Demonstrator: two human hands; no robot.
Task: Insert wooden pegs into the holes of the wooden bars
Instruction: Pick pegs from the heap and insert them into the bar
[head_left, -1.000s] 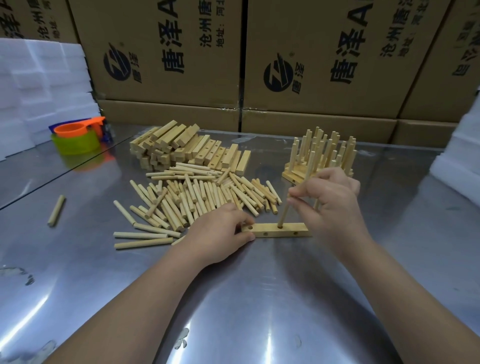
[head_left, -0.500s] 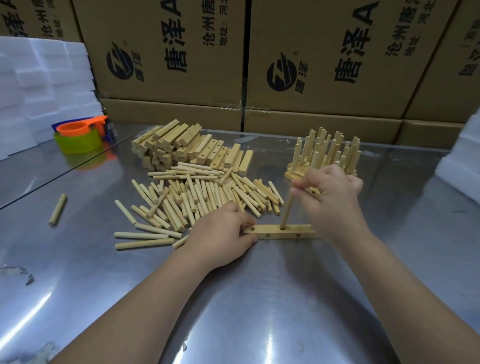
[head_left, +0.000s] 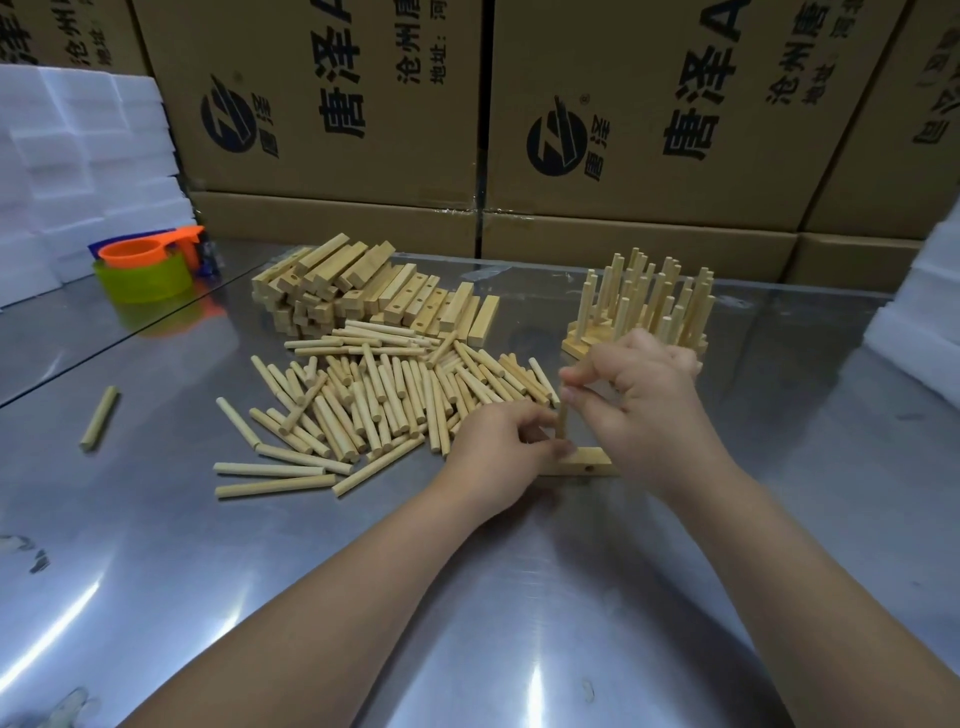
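Right hand (head_left: 644, 400) pinches the top of an upright wooden peg (head_left: 562, 423), whose foot meets a hole in the wooden bar (head_left: 589, 464) lying on the steel table (head_left: 467, 597). Left hand (head_left: 496, 449) curls around the bar's left end, steadying it. Whether the peg is fully seated cannot be told. Loose pegs (head_left: 374, 400) and drilled bars (head_left: 363, 291) lie heaped beyond, with finished pegged bars (head_left: 649, 306) behind the right hand. Light, stiff and smooth, the peg likely wants a high fingertip grip kept plumb. The small bar could skid on polished metal unless held.
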